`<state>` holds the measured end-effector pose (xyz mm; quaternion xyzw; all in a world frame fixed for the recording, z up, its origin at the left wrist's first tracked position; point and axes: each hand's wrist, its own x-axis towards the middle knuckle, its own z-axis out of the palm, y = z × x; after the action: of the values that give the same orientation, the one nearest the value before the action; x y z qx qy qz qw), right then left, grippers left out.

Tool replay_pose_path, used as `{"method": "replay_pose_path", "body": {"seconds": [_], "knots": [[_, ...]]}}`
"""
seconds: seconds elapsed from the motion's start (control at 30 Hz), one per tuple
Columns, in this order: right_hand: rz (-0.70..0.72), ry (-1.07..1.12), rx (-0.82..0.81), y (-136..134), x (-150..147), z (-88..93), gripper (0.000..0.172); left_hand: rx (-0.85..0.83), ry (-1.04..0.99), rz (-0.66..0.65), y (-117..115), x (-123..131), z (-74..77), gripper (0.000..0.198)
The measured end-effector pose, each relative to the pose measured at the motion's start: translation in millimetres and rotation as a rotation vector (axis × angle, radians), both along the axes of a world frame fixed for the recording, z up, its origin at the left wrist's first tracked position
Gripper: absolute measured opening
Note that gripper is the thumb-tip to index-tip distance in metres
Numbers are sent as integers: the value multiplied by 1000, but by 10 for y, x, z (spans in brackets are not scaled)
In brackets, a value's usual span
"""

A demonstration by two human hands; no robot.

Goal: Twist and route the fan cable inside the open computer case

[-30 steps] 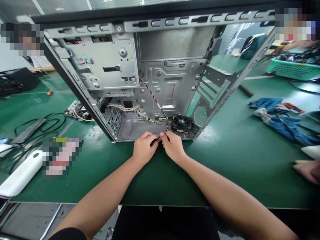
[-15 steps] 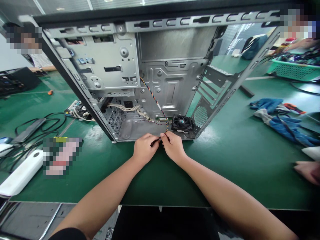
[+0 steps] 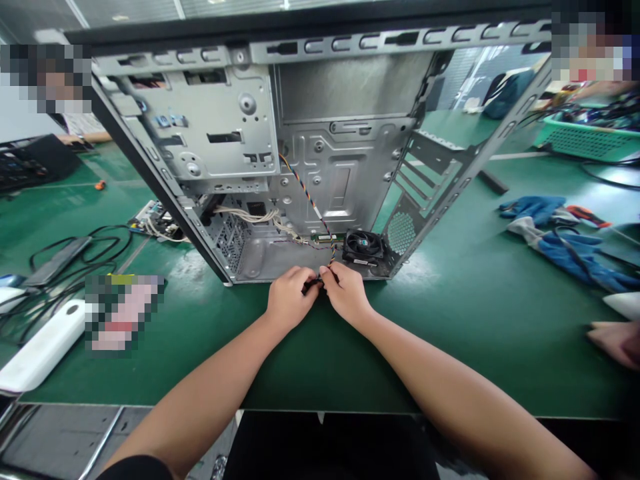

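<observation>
An open, bare metal computer case [image 3: 320,147] stands on the green table [image 3: 450,320] in front of me. A multicoloured twisted cable [image 3: 306,193] runs down from inside the case to my hands. My left hand [image 3: 289,300] and my right hand [image 3: 345,291] meet at the case's front edge, both pinched on a small black connector [image 3: 312,285] at the cable's end. A black cooling fan [image 3: 363,245] sits on the case floor just behind my right hand. White wire bundles [image 3: 250,217] lie deeper inside.
Black cables [image 3: 60,260] and a white device [image 3: 40,347] lie at the left. Blue cloths [image 3: 560,233] lie at the right, a green basket [image 3: 585,137] behind them. Another person's hand [image 3: 615,340] rests at the right edge. People sit at the far corners.
My fingers have shifted slightly on the connector, the left hand's grip closing in a little. The case and everything else stay where they were.
</observation>
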<state>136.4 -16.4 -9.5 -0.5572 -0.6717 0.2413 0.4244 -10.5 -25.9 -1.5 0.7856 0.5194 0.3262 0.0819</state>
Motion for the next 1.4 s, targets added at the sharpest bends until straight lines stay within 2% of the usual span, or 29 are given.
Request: {"method": "replay_pose_path", "body": {"seconds": [0.4,0.93,1.17,1.4], "knots": [[24,37,-65,3,-5,-11,30,-22,-4,-34,0,-8,14,8],[30,16,-12,18,-10,-30,31,-18,-13,-17,6,-9,-2,5],[-50,48,35,-11,-12,1,33,10,-20,-13,1,-8,-13,6],[-25,97,-10,10,-3,-35,32,12,10,-23,-1,-15,-32,6]]}}
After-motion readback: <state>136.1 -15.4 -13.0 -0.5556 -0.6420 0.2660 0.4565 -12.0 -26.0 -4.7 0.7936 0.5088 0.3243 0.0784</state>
